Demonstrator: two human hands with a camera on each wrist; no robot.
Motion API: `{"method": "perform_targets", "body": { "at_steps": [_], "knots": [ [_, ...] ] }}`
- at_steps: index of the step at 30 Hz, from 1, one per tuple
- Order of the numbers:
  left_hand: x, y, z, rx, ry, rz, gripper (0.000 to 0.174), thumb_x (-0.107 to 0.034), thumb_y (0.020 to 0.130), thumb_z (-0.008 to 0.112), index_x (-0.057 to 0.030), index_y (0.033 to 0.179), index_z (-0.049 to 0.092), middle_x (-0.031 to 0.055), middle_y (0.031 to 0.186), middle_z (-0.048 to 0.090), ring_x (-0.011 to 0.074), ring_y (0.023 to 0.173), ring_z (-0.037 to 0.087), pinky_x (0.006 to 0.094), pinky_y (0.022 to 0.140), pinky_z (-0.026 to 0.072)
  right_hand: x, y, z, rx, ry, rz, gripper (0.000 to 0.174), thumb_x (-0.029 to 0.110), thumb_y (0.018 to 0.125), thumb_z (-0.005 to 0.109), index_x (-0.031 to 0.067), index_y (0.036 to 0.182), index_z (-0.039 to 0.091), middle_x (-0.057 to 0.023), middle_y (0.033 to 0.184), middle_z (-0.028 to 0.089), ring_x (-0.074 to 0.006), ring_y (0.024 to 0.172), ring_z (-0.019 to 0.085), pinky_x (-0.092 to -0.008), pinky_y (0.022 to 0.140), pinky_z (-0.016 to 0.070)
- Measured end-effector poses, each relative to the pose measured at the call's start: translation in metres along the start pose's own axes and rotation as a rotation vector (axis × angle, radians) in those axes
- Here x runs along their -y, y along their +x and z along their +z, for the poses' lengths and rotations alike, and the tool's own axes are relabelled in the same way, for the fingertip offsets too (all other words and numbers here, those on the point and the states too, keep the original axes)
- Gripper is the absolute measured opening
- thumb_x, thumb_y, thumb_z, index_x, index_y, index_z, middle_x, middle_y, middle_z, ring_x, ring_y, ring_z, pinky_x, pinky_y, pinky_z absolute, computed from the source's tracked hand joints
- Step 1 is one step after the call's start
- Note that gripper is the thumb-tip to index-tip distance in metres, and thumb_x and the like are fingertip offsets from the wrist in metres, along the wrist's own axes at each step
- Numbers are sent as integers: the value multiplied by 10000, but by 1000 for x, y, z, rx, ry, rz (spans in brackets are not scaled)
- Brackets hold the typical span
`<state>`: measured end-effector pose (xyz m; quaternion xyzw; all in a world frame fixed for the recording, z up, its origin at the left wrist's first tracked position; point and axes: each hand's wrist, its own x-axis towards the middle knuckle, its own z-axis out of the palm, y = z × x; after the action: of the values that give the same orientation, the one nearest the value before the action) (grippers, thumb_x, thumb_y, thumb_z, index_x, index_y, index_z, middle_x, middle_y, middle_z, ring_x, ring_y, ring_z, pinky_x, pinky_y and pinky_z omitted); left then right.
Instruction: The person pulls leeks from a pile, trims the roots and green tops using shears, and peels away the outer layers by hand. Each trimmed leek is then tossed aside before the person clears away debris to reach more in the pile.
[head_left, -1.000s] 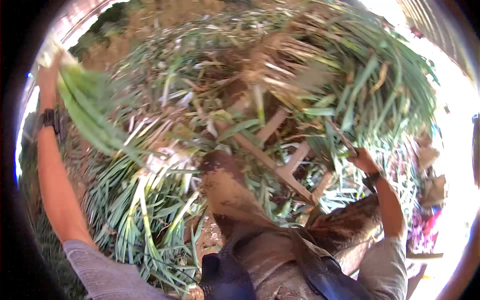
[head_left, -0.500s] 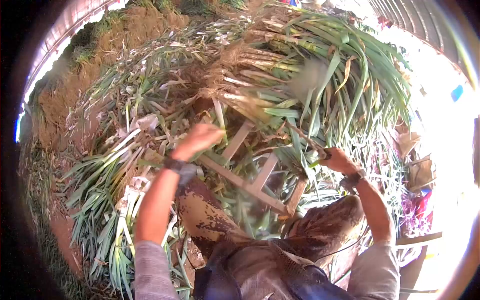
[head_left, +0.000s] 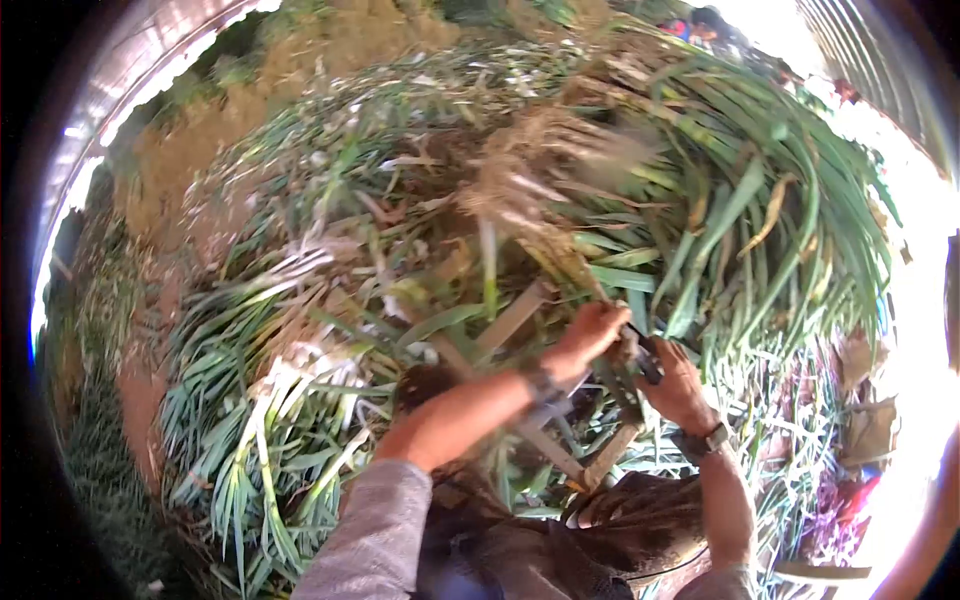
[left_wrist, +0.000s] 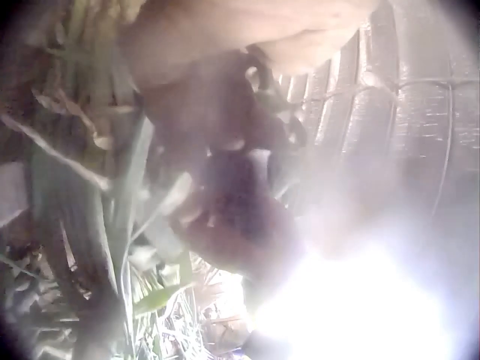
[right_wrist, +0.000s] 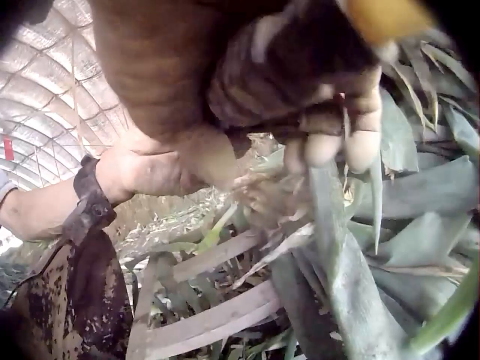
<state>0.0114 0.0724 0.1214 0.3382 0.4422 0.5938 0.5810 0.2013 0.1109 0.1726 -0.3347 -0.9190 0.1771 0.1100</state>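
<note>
My right hand has its fingers curled round a dirty-stemmed leek in front of my knees. In the right wrist view its green leaf hangs below the fingertips. My left hand has come right up to the right one, fingers curled on the leek's stem; the left wrist view is hazy with glare there. A dark object shows between the two hands. Just beyond them lies a big stack of leeks, roots toward the middle and green leaves to the right. Cleaned leeks with pale stems lie at the left.
A low wooden frame stands in front of my legs, partly behind my left forearm. Loose leaves and peelings cover the ground ahead. A ribbed curved cover arches at the upper right. Brown scraps lie at the right.
A second ago my left hand held a bunch of green leek out at the far left. It came back without it and moved right to the right hand, which kept holding its leek.
</note>
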Motion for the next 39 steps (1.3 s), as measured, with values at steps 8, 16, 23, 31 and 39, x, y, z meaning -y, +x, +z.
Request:
{"method": "perform_targets", "body": {
  "at_steps": [8, 16, 23, 31, 39],
  "knots": [
    [-30, 92, -110, -406, 1075, 589, 311, -310, 937, 568, -24, 1054, 605, 180, 1074, 633, 320, 991, 598, 470, 842, 470, -39, 0, 2, 158, 242, 207, 321, 239, 806, 717, 13, 1008, 610, -147, 698, 593, -275, 642, 574, -397, 626, 457],
    [-42, 179, -119, -191, 1699, 268, 609, -439, 986, 423, 56, 1341, 440, 270, 1298, 520, 421, 1249, 448, 546, 1125, 241, -39, -3, -20, 196, 348, 323, 315, 194, 824, 678, 30, 1080, 600, -189, 769, 653, -334, 699, 652, -425, 654, 490],
    [-41, 177, -118, -143, 1681, 359, 683, -526, 959, 422, 85, 1255, 495, 305, 1082, 610, 438, 1037, 565, 541, 959, 403, -51, -4, -20, 126, 346, 249, 353, 177, 820, 708, 19, 1112, 587, -161, 746, 622, -271, 675, 627, -384, 625, 493],
    [-36, 135, -115, -108, 1637, 352, 448, -381, 945, 447, 12, 1111, 584, 261, 1016, 651, 413, 997, 601, 512, 911, 444, -46, -15, -22, 116, 346, 204, 380, 178, 811, 721, 15, 1129, 591, -129, 707, 600, -213, 616, 575, -357, 612, 475],
    [-39, 196, -133, 19, 1910, 243, 378, -325, 976, 443, -4, 1101, 599, 200, 1021, 653, 388, 1043, 592, 502, 862, 493, -39, -22, -32, 136, 389, 243, 395, 189, 820, 712, 54, 1174, 601, -176, 824, 679, -309, 763, 687, -391, 680, 525]
  ]
}}
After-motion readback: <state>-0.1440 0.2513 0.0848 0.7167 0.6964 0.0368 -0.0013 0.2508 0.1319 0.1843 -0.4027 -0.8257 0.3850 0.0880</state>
